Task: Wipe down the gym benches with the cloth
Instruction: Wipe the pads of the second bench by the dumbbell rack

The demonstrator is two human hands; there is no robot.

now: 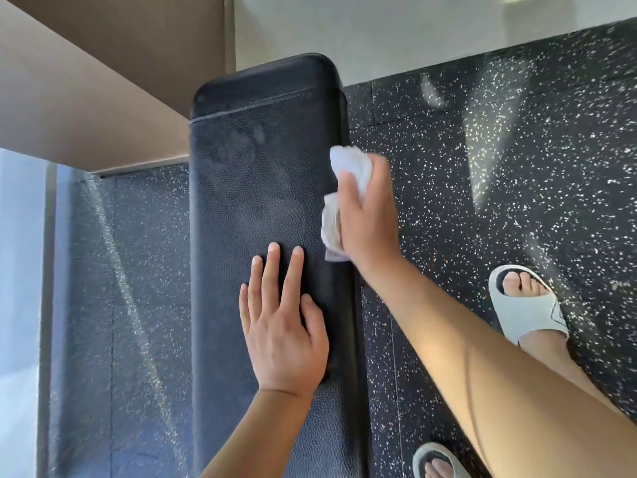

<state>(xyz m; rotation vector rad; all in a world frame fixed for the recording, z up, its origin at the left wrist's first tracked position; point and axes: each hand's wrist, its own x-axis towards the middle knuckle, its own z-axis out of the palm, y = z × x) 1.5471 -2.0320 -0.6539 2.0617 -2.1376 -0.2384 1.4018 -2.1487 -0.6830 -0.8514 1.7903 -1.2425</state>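
The right hand (367, 215) grips the cloth (348, 167) with closed fingers against the bench (262, 188) right edge, center frame. The left hand (281, 326) rests flat, fingers open, on the pad. Maintain even pressure along the side seam. Speckled rubber floor (499, 167); wall (344, 29) at top.

Black rubber floor (499, 167) flecked white, laid in tiles with visible seams. White wall (362, 32) at far edge; tan panel (86, 98) upper left. Sunlight streaking across floor; bright glass pane (19, 305) along left side.
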